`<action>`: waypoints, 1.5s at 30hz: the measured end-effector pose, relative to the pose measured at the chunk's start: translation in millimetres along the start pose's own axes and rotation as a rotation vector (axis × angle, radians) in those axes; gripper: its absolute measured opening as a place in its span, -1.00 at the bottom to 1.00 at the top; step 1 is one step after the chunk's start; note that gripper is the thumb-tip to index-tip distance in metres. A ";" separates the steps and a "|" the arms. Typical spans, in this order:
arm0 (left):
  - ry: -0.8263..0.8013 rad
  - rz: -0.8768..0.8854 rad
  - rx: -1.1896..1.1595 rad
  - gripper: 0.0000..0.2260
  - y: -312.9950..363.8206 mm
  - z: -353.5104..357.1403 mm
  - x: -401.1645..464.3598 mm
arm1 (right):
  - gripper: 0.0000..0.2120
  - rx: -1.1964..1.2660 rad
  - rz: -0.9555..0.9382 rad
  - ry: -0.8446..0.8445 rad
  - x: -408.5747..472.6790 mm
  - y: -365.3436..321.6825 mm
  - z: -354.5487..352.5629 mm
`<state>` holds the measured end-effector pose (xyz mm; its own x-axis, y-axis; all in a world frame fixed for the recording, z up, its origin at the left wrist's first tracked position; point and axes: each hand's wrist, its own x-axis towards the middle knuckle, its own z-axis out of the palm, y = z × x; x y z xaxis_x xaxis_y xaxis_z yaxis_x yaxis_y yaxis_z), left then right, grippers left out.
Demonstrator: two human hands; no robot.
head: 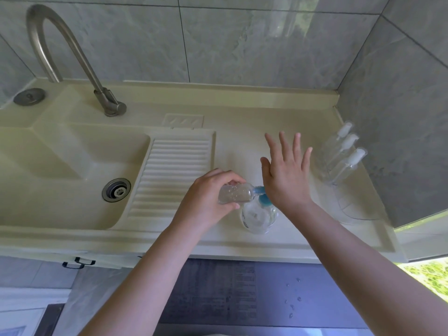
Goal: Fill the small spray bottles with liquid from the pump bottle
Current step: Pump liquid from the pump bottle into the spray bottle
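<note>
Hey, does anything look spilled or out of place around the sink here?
Yes: a few clear drops lie on the dark surface below the counter edge, under the right arm. They look like spilled liquid. Nothing else stands out.

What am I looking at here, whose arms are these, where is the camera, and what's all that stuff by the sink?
There is no machine here: these are a person's two bare arms, filmed by one wide camera worn on their head, looking down. The left hand holds a small clear bottle tilted on its side, its mouth at the blue pump of a clear pump bottle standing on the counter. The right hand, fingers spread, presses that pump with its heel. Three capped spray bottles stand to the right near the wall. On the left are a sink, a ribbed draining board and a curved tap.
</note>
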<state>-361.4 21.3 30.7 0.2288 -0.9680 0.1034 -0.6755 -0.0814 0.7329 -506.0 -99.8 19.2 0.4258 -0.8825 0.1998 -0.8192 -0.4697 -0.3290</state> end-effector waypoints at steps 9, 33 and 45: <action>-0.002 0.000 0.017 -0.56 0.8 1.0 0.3 | -0.48 0.069 0.061 -0.086 -0.9 1.2 1.3; 0.004 -0.011 0.010 -0.57 0.7 -0.5 0.8 | -0.52 0.165 0.102 -0.099 -3.3 2.0 0.7; 0.006 -0.022 -0.008 -0.55 -2.7 0.2 -0.4 | -0.50 0.163 0.096 -0.129 -1.0 1.6 2.9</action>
<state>-359.8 21.9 28.5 0.2475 -0.9646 0.0911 -0.6645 -0.1006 0.7405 -506.6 -99.7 15.7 0.4028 -0.9142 0.0445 -0.7901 -0.3718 -0.4874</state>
